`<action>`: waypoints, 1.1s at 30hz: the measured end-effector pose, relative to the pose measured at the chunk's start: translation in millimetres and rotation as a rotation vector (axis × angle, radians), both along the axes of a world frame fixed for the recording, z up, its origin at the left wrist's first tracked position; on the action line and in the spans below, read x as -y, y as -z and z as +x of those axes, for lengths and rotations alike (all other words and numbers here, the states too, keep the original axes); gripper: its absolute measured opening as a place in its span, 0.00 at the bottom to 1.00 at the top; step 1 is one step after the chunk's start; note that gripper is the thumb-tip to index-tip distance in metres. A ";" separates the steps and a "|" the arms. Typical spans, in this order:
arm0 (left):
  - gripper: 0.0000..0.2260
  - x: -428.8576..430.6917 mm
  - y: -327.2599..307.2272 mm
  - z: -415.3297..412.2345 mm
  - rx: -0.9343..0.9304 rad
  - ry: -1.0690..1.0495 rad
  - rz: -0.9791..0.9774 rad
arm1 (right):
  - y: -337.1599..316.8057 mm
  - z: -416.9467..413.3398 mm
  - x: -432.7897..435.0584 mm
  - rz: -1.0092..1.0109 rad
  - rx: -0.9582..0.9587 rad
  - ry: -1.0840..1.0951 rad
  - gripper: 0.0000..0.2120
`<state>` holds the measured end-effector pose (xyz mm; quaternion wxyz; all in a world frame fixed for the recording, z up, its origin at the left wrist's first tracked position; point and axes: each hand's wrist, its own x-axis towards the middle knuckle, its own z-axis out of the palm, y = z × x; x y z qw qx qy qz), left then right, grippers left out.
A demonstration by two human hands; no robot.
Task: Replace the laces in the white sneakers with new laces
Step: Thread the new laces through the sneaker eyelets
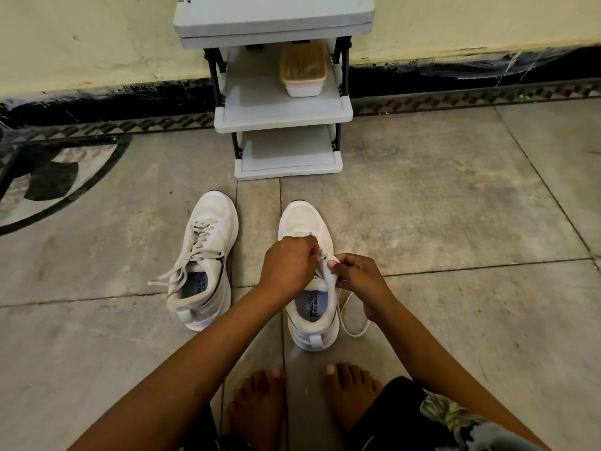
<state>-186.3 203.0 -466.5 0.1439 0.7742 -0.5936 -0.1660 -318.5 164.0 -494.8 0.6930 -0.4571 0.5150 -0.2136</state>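
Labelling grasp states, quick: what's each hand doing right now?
Left hand: curled, pinching the lace at the eyelets of the sneaker.
Right hand: gripping that sneaker's tongue, thumb on top.

Bare floor [455,206] lies open right of the sneakers; rack [286,157] blocks ahead.

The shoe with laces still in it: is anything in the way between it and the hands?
Nothing visible. The laced sneaker lies beside the other sneaker, which the left hand and right hand both grip; only bare floor separates them.
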 end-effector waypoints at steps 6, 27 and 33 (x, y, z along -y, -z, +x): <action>0.09 -3.8 6.8 0.4 0.082 0.050 -0.024 | 3.6 0.2 -1.8 -0.052 -0.001 -0.005 0.08; 0.08 -6.8 16.5 -2.0 0.041 -0.006 -0.075 | 1.8 -1.7 -7.5 -0.127 0.005 -0.076 0.10; 0.07 -10.0 19.9 -8.5 -0.057 -0.099 -0.089 | 2.2 -1.9 -6.2 -0.066 0.041 -0.026 0.09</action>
